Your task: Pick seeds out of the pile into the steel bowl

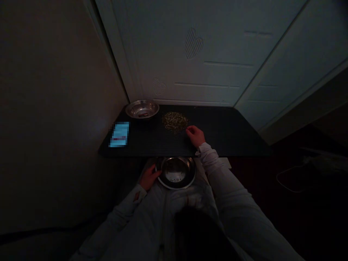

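A flat heap of small mixed grains or seeds (175, 121) lies on the dark table. At its lower right edge is my right hand (196, 136), its fingers curled together at the tips; what they hold, if anything, is too small to see. Below the table's front edge, a shiny metal bowl (176, 184) sits on my lap with several small dark bits in its bottom. My left hand (149, 177) grips that bowl by its left rim, thumb over the edge.
A second metal bowl (143, 108), with a dark label inside, stands at the table's back left. Nearer on the left lies a bright, blurred-out screen (119, 134). The dark table (231, 134) meets a pale panel with heart patterns (217, 47). The room is dim.
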`<state>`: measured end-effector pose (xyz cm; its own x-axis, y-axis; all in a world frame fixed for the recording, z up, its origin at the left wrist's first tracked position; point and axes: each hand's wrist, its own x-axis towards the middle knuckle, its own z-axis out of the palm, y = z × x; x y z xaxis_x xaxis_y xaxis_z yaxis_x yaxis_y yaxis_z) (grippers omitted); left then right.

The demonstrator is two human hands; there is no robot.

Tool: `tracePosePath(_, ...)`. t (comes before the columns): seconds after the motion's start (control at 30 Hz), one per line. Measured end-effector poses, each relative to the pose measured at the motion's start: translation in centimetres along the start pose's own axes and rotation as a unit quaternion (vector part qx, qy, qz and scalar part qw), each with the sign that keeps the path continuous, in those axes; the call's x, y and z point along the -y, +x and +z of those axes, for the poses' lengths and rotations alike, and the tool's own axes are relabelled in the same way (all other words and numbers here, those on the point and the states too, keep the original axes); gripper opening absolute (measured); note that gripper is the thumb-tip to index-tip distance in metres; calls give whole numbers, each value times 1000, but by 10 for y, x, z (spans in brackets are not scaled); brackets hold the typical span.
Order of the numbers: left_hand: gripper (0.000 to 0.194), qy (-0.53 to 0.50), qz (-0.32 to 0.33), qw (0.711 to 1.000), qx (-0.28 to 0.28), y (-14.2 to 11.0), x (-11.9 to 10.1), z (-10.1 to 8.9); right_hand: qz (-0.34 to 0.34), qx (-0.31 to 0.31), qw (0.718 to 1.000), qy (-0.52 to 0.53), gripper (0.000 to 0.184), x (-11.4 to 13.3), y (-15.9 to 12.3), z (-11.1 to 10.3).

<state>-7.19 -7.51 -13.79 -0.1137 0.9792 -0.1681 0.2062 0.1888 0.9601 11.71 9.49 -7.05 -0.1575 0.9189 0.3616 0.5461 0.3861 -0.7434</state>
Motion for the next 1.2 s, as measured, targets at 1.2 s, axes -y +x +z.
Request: tracePosePath(1.2,43,-13,4,1000,2,1,1,0,1,3,999,-41,22,-3,0,2)
